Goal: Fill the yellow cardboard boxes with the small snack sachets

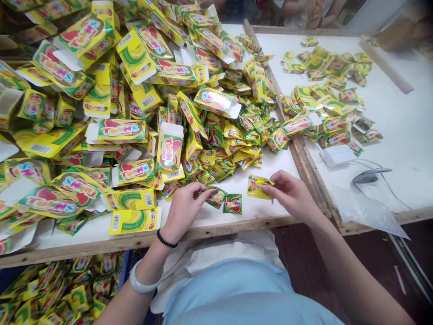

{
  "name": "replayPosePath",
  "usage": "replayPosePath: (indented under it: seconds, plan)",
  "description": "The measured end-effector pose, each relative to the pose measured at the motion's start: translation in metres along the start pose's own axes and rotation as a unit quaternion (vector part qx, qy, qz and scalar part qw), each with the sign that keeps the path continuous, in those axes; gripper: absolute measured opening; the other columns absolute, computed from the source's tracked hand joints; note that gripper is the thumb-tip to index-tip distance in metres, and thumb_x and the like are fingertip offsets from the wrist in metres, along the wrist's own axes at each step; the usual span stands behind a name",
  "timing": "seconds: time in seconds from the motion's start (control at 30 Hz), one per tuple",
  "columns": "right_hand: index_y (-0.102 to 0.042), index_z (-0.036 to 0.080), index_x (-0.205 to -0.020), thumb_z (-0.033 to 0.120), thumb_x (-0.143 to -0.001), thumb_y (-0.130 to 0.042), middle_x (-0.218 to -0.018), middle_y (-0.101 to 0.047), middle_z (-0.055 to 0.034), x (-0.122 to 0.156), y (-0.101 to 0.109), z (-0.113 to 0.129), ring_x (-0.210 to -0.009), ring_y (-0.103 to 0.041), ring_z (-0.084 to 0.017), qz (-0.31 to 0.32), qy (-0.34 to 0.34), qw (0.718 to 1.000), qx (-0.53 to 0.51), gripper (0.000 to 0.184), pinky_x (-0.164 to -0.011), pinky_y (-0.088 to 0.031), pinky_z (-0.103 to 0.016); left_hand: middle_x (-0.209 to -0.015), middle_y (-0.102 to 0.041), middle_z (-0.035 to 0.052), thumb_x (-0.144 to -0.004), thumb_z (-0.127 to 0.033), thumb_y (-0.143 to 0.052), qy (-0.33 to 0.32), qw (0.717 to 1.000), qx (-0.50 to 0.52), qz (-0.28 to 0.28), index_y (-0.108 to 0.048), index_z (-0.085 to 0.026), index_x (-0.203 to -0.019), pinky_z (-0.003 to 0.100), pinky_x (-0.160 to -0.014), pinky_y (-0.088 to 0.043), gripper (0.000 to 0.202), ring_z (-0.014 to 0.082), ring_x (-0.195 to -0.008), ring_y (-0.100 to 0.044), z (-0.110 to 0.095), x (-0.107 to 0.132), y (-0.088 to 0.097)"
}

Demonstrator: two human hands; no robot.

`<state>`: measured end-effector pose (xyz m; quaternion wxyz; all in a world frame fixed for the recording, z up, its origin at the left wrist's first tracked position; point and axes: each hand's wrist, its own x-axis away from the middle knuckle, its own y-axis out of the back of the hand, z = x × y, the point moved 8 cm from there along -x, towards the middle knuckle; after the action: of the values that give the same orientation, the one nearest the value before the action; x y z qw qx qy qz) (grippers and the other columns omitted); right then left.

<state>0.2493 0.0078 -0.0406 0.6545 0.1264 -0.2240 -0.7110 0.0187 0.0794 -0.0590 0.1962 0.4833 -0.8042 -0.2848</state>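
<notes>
Two hands work at the bench (252,212) near edge. The right hand (292,194) has its fingers (270,183) pinched on a yellow sachet (260,187), lifting it for handling. The left hand (182,210) has its fingers (199,189) drawn together beside a green sachet (215,197), contact unclear. Cartons (121,131) heap leftward, leaving this patch open; loose sachets (324,104) lie beyond, far right.

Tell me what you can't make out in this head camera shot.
In the head view:
The yellow sachet in the right hand: fingers hide its end and part of its print.
The small sachet by the left hand: fingertips hide whether they grip it.
The other person's hands: cut off by the top edge.
The sachets below the table: cut off by the bottom edge.
The grey corded object: too small to identify.
</notes>
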Motion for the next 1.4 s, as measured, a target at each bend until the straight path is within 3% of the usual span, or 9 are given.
replayPosePath:
  seconds: [0.13,0.3,0.57,0.73,0.87,1.03,1.2,1.27,1.4]
  plan:
    - [-0.051,0.02,-0.08,0.034,-0.079,-0.064,-0.105,-0.056,-0.0043,0.004,-0.041,0.034,-0.095,-0.056,-0.017,0.024,0.029,0.985,-0.17,0.019,-0.073,-0.048,-0.027,-0.059,-0.051,-0.0037,-0.085,-0.036,-0.053,0.04,0.983,0.175,-0.047,-0.057,-0.017,-0.072,0.021,-0.05,-0.033,0.024,0.0093,-0.053,-0.043,-0.008,0.008,-0.013]
    - [-0.047,0.019,-0.077,0.034,-0.082,-0.061,-0.067,-0.05,0.0043,0.006,-0.074,0.031,-0.061,-0.05,-0.009,0.036,0.004,0.987,-0.156,0.021,-0.056,-0.042,-0.021,-0.06,-0.045,-0.0027,-0.088,-0.038,-0.045,0.064,0.953,0.291,-0.048,-0.053,-0.016,-0.067,0.021,-0.051,-0.036,0.031,0.01,-0.054,-0.042,-0.01,0.012,-0.023]
    - [-0.044,0.023,-0.113,0.038,-0.083,-0.058,-0.085,-0.064,-0.0021,0.0,-0.09,0.025,-0.065,-0.063,-0.016,0.124,-0.067,0.932,-0.333,0.036,-0.058,-0.051,-0.029,-0.088,-0.051,0.0052,-0.087,-0.033,-0.051,-0.022,0.979,0.191,-0.066,-0.063,-0.019,-0.081,0.027,-0.07,-0.045,0.019,0.016,-0.081,-0.051,-0.03,0.013,-0.006]
    - [-0.057,0.021,-0.094,0.033,-0.088,-0.048,-0.083,-0.063,-0.0063,-0.01,-0.042,0.021,-0.073,-0.061,-0.021,0.03,0.097,0.994,0.042,0.016,-0.062,-0.049,-0.033,-0.13,-0.039,0.0141,-0.088,-0.029,-0.049,-0.074,0.956,-0.125,-0.254,-0.043,-0.021,-0.129,0.048,-0.105,-0.025,0.042,0.028,-0.125,-0.032,-0.035,-0.008,0.063]
    - [-0.059,0.02,-0.091,0.025,-0.09,-0.043,-0.077,-0.062,-0.0084,-0.011,-0.02,0.008,-0.069,-0.059,-0.023,-0.052,0.177,0.919,0.349,0.017,-0.062,-0.047,-0.034,-0.117,-0.046,0.0172,-0.082,-0.046,-0.054,0.004,0.932,-0.188,-0.309,-0.039,-0.012,-0.124,0.048,-0.095,-0.037,0.056,0.0301,-0.113,-0.043,-0.005,-0.037,0.113]
    - [-0.055,0.02,-0.103,0.02,-0.092,-0.037,-0.085,-0.064,-0.0084,-0.015,-0.021,-0.002,-0.075,-0.062,-0.021,-0.053,0.15,0.937,0.312,0.022,-0.065,-0.049,-0.033,-0.086,-0.054,0.0031,-0.075,-0.051,-0.058,0.037,0.962,-0.162,-0.219,-0.047,-0.021,-0.09,0.038,-0.073,-0.046,0.036,0.0229,-0.08,-0.055,0.017,-0.058,0.118]
    - [-0.053,0.019,-0.098,0.034,-0.09,-0.047,-0.085,-0.064,-0.006,-0.013,-0.007,0.007,-0.073,-0.061,-0.019,-0.052,0.059,0.993,0.092,0.018,-0.06,-0.049,-0.029,-0.101,-0.054,0.0054,-0.077,-0.037,-0.059,0.021,0.951,0.027,-0.309,-0.044,-0.022,-0.098,0.033,-0.08,-0.045,0.03,0.0208,-0.094,-0.054,0.008,-0.018,0.132]
    - [-0.055,0.019,-0.099,0.036,-0.088,-0.051,-0.09,-0.064,-0.0062,-0.009,-0.007,0.02,-0.076,-0.061,-0.019,-0.046,0.048,0.998,-0.016,0.02,-0.059,-0.049,-0.027,-0.103,-0.057,0.0063,-0.079,-0.037,-0.056,0.047,0.954,0.158,-0.251,-0.046,-0.021,-0.105,0.032,-0.083,-0.045,0.032,0.021,-0.097,-0.055,0.008,-0.001,0.114]
    - [-0.054,0.022,-0.105,0.032,-0.086,-0.056,-0.09,-0.064,-0.0047,-0.003,-0.022,0.054,-0.068,-0.059,-0.015,-0.023,0.06,0.98,-0.187,0.022,-0.051,-0.047,-0.024,-0.093,-0.061,0.0079,-0.07,-0.043,-0.065,0.106,0.886,0.431,0.136,-0.056,-0.016,-0.102,0.032,-0.077,-0.045,0.043,0.0213,-0.086,-0.057,-0.018,0.024,0.011]
